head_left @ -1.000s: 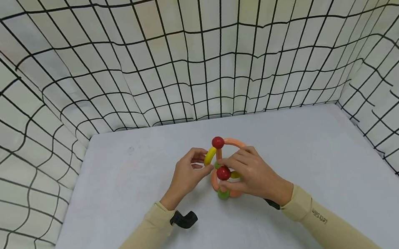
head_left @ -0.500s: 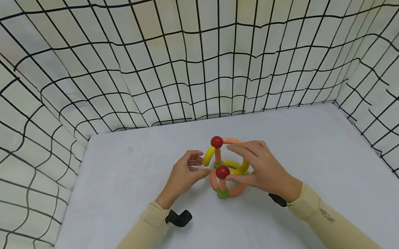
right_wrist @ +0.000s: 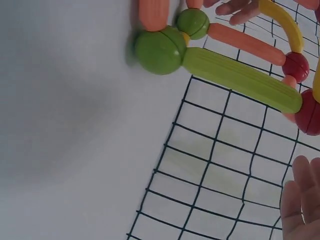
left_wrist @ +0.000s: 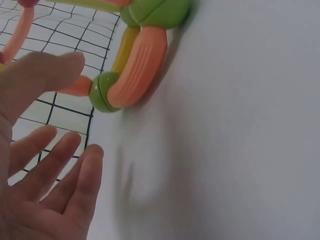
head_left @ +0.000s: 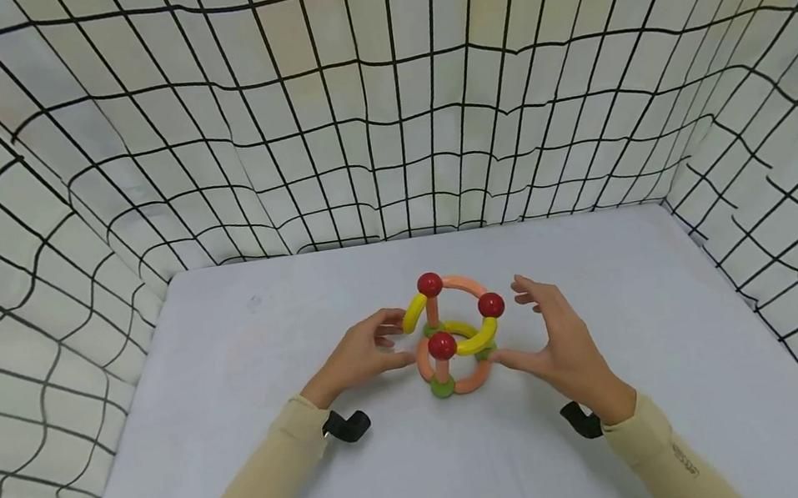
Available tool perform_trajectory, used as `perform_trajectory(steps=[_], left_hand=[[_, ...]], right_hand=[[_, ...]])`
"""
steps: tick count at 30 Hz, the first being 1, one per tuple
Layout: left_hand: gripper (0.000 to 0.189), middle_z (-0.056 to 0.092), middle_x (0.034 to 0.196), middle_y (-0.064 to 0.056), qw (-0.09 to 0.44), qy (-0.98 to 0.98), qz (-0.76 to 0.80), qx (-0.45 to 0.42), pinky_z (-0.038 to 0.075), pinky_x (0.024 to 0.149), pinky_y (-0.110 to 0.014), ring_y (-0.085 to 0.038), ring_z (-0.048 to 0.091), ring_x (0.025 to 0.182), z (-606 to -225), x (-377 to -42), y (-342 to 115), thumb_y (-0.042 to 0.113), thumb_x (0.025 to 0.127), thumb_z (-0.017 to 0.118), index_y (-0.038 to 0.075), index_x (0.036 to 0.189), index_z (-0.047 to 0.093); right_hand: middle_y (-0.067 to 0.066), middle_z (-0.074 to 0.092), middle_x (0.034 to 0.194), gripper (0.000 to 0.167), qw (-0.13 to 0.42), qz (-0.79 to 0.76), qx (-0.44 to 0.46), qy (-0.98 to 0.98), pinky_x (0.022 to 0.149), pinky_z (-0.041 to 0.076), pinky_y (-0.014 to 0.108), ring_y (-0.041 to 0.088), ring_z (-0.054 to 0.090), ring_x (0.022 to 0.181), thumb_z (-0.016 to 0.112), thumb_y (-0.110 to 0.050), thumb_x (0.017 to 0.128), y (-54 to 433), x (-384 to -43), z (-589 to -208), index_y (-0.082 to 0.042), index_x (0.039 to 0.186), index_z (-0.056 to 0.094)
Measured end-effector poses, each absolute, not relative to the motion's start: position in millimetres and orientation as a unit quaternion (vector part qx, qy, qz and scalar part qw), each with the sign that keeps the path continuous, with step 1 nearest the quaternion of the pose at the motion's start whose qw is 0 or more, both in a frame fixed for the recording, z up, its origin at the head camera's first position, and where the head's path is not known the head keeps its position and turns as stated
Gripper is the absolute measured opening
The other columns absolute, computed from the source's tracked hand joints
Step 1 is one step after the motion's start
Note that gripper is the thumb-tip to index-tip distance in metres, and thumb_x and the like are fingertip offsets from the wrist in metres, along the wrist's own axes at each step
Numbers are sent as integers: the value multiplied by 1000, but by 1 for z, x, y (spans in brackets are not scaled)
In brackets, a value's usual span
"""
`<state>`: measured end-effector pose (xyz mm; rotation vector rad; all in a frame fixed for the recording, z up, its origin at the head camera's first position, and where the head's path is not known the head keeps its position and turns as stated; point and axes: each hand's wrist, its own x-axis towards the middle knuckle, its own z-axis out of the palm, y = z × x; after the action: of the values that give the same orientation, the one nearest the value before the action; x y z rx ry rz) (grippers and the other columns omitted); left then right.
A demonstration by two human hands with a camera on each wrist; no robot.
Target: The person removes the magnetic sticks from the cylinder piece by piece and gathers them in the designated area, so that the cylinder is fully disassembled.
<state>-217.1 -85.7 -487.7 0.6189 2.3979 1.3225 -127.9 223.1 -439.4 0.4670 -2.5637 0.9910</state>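
A toy frame of balls and rods stands on the table in the head view. Its top has red balls [head_left: 442, 345] joined by an orange curved rod [head_left: 466, 283] and a yellow curved rod [head_left: 479, 341]; green balls [head_left: 443, 385] sit at its base. Another yellow curved rod [head_left: 414, 312] slopes from the far red ball towards my left hand [head_left: 360, 355], whose spread fingers are right at its lower end. My right hand [head_left: 570, 344] is spread to the frame's right, thumb tip close to a green ball. The right wrist view shows a straight green rod [right_wrist: 242, 77] as an upright.
The white tabletop [head_left: 284, 298] surrounds the frame. A black grid net [head_left: 382, 117] hangs before pale walls at the back and both sides. Black wrist mounts [head_left: 347, 426] stick out below the tan sleeves [head_left: 262, 477].
My right hand has left the front red ball and drawn back to the right, uncovering the right-hand red ball and yellow rod. My left hand has shifted slightly left and down.
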Motion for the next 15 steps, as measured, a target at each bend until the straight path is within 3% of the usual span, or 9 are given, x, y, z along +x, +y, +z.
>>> perform_trajectory(steps=[5, 11, 15], left_hand=[[75, 60, 148, -8, 182, 836, 460, 239, 53, 113, -45, -29, 60, 134, -490, -223, -83, 25, 85, 86, 14, 150, 51], [82, 57, 151, -3, 201, 831, 459, 244, 52, 114, -46, -27, 59, 132, -493, -231, -77, 32, 83, 87, 20, 153, 47], [84, 57, 151, -3, 225, 825, 454, 249, 48, 117, -52, -29, 57, 135, -495, -234, -73, 35, 83, 86, 18, 154, 46]], right_hand=[[12, 55, 143, 102, 129, 358, 121, -917, 98, 57, 46, 25, 60, 123, 95, -31, 74, 225, -121, -458, -9, 155, 37], [17, 50, 148, 101, 19, 402, 58, -914, 98, 59, 50, 30, 62, 120, 91, -38, 79, 219, -118, -473, -6, 157, 34], [15, 49, 150, 99, -32, 420, 27, -907, 98, 59, 44, 26, 62, 117, 89, -38, 81, 210, -118, -480, -6, 157, 34]])
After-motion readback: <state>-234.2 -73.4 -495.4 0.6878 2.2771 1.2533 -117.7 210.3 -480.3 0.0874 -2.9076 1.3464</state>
